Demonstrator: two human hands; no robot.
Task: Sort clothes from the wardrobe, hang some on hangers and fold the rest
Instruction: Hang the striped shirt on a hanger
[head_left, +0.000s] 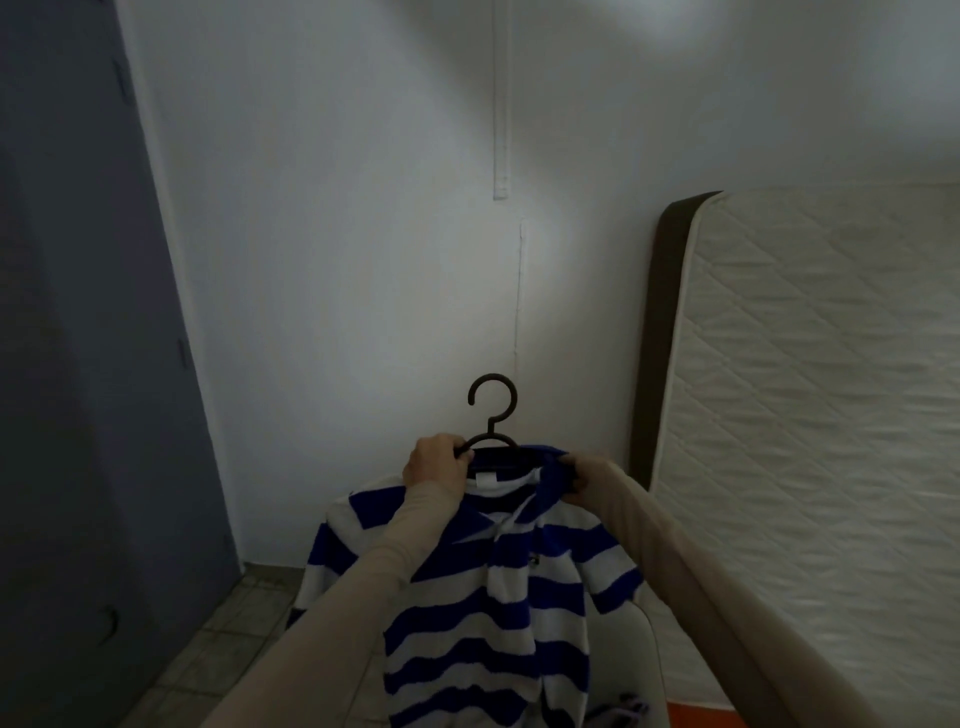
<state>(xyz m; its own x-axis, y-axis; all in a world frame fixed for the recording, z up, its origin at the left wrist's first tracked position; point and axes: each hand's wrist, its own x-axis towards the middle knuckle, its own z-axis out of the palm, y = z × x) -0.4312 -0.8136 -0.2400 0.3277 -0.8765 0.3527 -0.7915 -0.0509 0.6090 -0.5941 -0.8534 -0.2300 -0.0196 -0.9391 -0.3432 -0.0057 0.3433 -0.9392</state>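
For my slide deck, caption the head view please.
Both hands fit a striped shirt onto a black hanger.

The shirt (488, 587) hangs on the hanger (492, 415), mattress (810, 415) right, door (78, 364) left.

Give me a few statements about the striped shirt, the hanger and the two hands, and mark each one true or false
1. The shirt has blue and white stripes. True.
2. The hanger is white. False: it is dark, with its hook pointing up against the wall.
3. The left hand has its grip on the hanger's shoulder. True.
4. The right hand hangs idle at the person's side. False: it holds the shirt's blue collar near the hanger's other end.
5. A mattress stands upright to the right. True.
6. The shirt lies folded on the floor. False: it is held up in the air.
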